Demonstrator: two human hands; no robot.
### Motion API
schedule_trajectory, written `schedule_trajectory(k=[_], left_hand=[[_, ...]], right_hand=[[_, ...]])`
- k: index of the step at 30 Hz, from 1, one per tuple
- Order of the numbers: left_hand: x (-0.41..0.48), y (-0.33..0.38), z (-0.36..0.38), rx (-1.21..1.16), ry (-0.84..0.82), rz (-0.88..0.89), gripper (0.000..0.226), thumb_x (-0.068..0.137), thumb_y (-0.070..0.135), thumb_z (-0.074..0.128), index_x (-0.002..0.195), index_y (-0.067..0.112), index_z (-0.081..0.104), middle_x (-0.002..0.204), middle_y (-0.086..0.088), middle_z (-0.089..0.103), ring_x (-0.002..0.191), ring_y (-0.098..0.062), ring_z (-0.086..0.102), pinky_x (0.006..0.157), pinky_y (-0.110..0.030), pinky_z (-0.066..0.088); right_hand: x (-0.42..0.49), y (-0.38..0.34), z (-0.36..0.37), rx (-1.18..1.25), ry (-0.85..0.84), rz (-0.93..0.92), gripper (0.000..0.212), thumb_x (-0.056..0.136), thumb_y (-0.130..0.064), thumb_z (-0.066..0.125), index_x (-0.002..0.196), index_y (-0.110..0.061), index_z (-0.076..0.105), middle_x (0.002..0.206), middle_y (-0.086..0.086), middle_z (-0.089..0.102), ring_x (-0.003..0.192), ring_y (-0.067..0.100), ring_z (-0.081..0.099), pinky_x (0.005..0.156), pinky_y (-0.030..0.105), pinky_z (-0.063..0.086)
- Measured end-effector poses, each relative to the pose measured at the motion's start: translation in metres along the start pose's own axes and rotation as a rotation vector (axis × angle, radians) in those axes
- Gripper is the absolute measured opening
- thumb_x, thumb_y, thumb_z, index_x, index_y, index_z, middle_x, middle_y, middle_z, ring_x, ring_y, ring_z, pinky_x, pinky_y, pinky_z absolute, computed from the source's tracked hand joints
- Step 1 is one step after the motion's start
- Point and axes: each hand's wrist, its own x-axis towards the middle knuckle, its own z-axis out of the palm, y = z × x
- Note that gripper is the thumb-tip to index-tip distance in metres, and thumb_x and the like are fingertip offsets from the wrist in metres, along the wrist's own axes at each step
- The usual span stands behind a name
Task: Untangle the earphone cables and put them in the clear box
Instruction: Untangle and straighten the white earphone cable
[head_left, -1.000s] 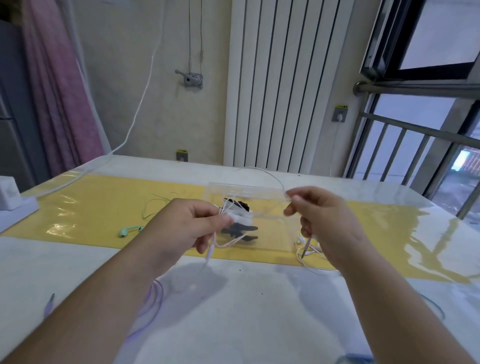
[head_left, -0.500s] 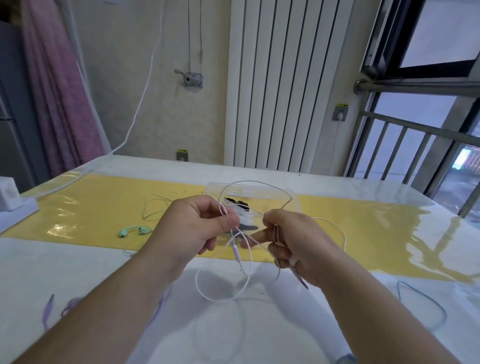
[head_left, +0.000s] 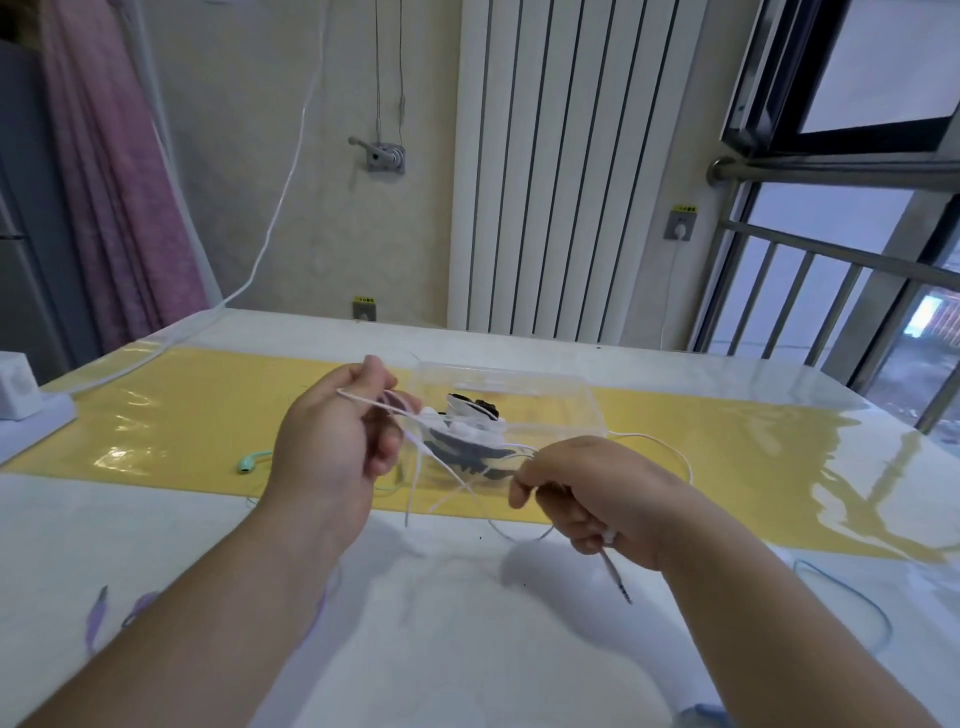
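Untangling is the step I judge to be in hand. The left hand (head_left: 332, 441) and the right hand (head_left: 597, 493) are both raised over the desk (head_left: 467, 623), just in front of the clear box (head_left: 566, 400), with the white earphone cable (head_left: 670, 448) stretched and looped between them. The left fingers (head_left: 387, 447) pinch a strand against the thumb, and that strand crosses the knuckles. The right fingers (head_left: 582, 535) are curled round another part of the cable, and its metal jack plug (head_left: 615, 574) pokes down out of the fist.

I think a knot sits between the two hands, but the strands blur together against the box, so I cannot say where they cross. Next I would want the hands drawn gently apart to open the loops, with the plug end fed back through whichever loop traps it. After that the cable can be gathered and lowered into the box.

The cable is thin, limp and smooth, so it will sag and snag on itself easily. The box is shallow and rectangular, of glossy see-through plastic, and it already holds some dark and white earphone pieces (head_left: 470, 410). It stands on a shiny yellow mat (head_left: 182, 415), where a mint green earbud (head_left: 249, 462) lies to the left. The desk top is pale and marbled under a glossy film, with a purple cable (head_left: 98, 613) at its near left and a blue cable (head_left: 857, 603) at its near right.
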Motion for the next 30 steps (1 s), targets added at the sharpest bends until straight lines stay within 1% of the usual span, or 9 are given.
schedule_trajectory(k=[6,9,11,14,18,21,24,28,30], left_hand=[[0.008,-0.005,-0.009,0.038,0.181,-0.016,0.026,0.098,0.017,0.049,0.072,0.015,0.054,0.055,0.001,0.059,0.044,-0.012,0.036,0.04,-0.021,0.019],[0.009,-0.005,-0.009,-0.118,0.166,-0.054,0.018,0.095,0.012,0.046,0.082,0.016,0.057,0.066,-0.002,0.062,0.046,-0.01,0.037,0.039,-0.021,0.021],[0.012,-0.004,-0.011,-0.155,0.151,-0.114,0.015,0.091,0.011,0.044,0.087,0.02,0.056,0.053,0.004,0.044,0.041,-0.01,0.028,0.037,-0.019,0.017],[0.013,0.001,-0.015,-0.054,0.071,-0.232,0.015,0.084,0.013,0.048,0.071,0.02,0.049,0.046,0.006,0.021,0.039,-0.011,0.016,0.04,-0.018,0.012],[0.01,0.011,-0.019,0.118,-0.122,-0.379,0.025,0.063,0.017,0.049,0.054,0.021,0.026,0.046,0.002,0.017,0.04,-0.014,0.014,0.046,-0.02,0.011],[0.008,0.015,-0.021,0.068,-0.264,-0.452,0.028,0.06,0.019,0.049,0.052,0.022,0.022,0.047,0.002,0.017,0.044,-0.015,0.016,0.047,-0.022,0.012],[0.009,0.012,-0.022,-0.165,-0.311,-0.386,0.032,0.05,0.016,0.06,0.053,0.021,0.029,0.049,0.002,0.025,0.047,-0.017,0.024,0.047,-0.023,0.018],[0.01,0.008,-0.022,-0.438,-0.357,-0.113,0.024,0.065,0.036,0.071,0.08,0.019,0.061,0.075,0.003,0.051,0.069,-0.017,0.044,0.063,-0.029,0.032],[0.008,0.009,-0.021,-0.433,-0.393,-0.054,0.05,0.077,0.054,0.053,0.112,0.021,0.068,0.097,0.005,0.055,0.087,-0.015,0.047,0.077,-0.031,0.032]], right_hand=[[-0.003,0.001,-0.02,-0.081,0.132,0.045,0.023,0.085,-0.014,0.056,0.062,-0.01,0.055,0.049,0.003,0.044,0.043,0.016,0.025,0.046,0.025,0.021],[0.0,0.005,-0.026,0.069,0.197,0.012,0.021,0.085,-0.017,0.057,0.066,-0.009,0.054,0.064,0.006,0.055,0.044,0.014,0.027,0.048,0.027,0.019],[0.003,0.006,-0.027,0.227,0.209,-0.004,0.017,0.086,-0.016,0.054,0.071,-0.009,0.054,0.073,0.006,0.06,0.044,0.013,0.026,0.048,0.027,0.018],[0.005,0.006,-0.032,0.459,0.221,-0.063,0.018,0.086,-0.015,0.049,0.068,-0.013,0.047,0.066,0.005,0.056,0.038,0.01,0.022,0.043,0.022,0.017],[0.001,0.005,-0.043,0.594,0.165,-0.105,0.026,0.072,-0.03,0.058,0.06,-0.016,0.04,0.05,-0.002,0.022,0.04,0.012,0.013,0.045,0.026,0.01],[0.003,0.008,-0.042,0.513,0.267,-0.086,0.043,0.085,-0.037,0.061,0.054,-0.02,0.037,0.05,-0.002,0.02,0.041,0.013,0.013,0.047,0.028,0.01],[0.011,0.009,-0.032,0.231,0.487,-0.076,0.05,0.087,-0.034,0.063,0.043,-0.02,0.045,0.048,-0.003,0.03,0.044,0.017,0.02,0.05,0.029,0.019],[0.015,0.007,-0.026,0.159,0.564,-0.134,0.035,0.084,-0.036,0.065,0.056,-0.017,0.053,0.054,-0.002,0.039,0.052,0.02,0.025,0.057,0.034,0.023],[0.013,0.007,-0.026,0.088,0.536,-0.153,0.031,0.085,-0.035,0.066,0.066,-0.011,0.061,0.053,-0.003,0.041,0.051,0.019,0.028,0.057,0.034,0.026]])
